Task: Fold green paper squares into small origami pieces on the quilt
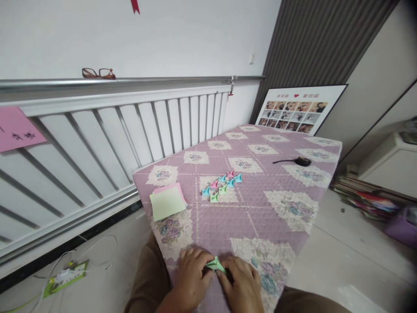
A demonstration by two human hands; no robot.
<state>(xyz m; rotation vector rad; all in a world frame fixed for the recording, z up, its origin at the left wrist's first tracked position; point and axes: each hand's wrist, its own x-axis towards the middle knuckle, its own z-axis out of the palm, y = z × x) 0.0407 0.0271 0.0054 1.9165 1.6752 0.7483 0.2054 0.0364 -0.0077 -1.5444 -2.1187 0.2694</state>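
Between my two hands, close to the near edge of the table, is a small folded green paper piece (215,264). My left hand (192,274) pinches its left corner, and my right hand (240,282) grips the right side; both sets of fingers are closed and partly cover the paper. Farther out, several small folded paper pieces (223,189) in pink, blue and green sit in two slanting rows. A stack of square paper sheets (167,203), pale yellow-green on top with pink beneath, lies to the left.
A purple floral cloth (224,217) covers the table. A black ladle-like object (302,161) lies at the right. The white radiator (156,126) borders the left side, with glasses (98,73) on its pipe. A framed photo board (299,108) stands behind. A power strip (67,277) lies on the floor.
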